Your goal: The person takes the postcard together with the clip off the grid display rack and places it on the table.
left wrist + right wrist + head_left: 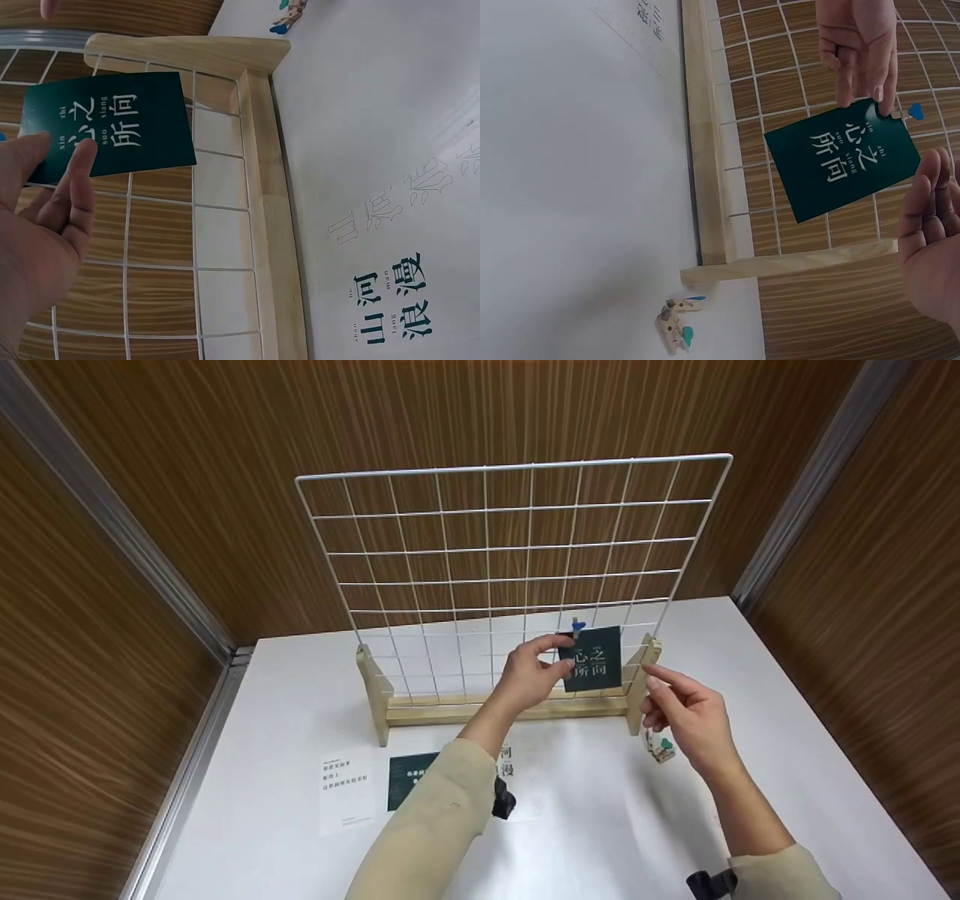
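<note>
My left hand (534, 673) pinches the left side of a dark green card (598, 664) with white characters, in front of the wire grid (487, 546). At the card's upper left corner is a small clothespin with a blue heart (577, 625), right by my left index finger. In the left wrist view, a finger lies over the face of the card (157, 112). My right hand (694, 724) hovers just right of the card, apart from it in the head view, fingers loosely bent and holding nothing.
The grid stands in a wooden base (510, 709) on a white table (277, 697). Several small clothespins (661, 750) lie by its right foot. Another green card (409, 780) and a white printed card (346, 795) lie at front left, partly behind my left sleeve. Wood-grain panels (150, 457) surround the table.
</note>
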Available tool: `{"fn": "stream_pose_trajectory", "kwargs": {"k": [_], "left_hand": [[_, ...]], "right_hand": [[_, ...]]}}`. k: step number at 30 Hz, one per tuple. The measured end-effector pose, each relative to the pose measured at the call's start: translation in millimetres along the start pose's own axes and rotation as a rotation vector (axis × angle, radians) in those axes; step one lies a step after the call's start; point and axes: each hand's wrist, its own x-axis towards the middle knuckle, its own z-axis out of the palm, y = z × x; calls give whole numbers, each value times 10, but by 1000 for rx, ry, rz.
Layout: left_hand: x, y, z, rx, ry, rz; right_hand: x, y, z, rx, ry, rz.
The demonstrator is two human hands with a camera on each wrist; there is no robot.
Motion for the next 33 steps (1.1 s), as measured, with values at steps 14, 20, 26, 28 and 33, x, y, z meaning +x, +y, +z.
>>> {"fn": "stream_pose_trajectory", "kwargs": {"k": [14, 20, 26, 28, 33], "left_hand": [[63, -138, 28, -132, 126, 49], [48, -160, 63, -229, 233, 84], [56, -160, 82, -304, 259, 102], [60, -156, 82, -307, 247, 100], [56, -144, 69, -245, 219, 103]], "right_hand": [[507, -542, 353, -356, -114, -149], [679, -671, 475, -478, -141, -194], [799, -702, 531, -563, -156, -230], [827, -702, 541, -585, -160, -232], [883, -695, 573, -641, -180, -242]]}}
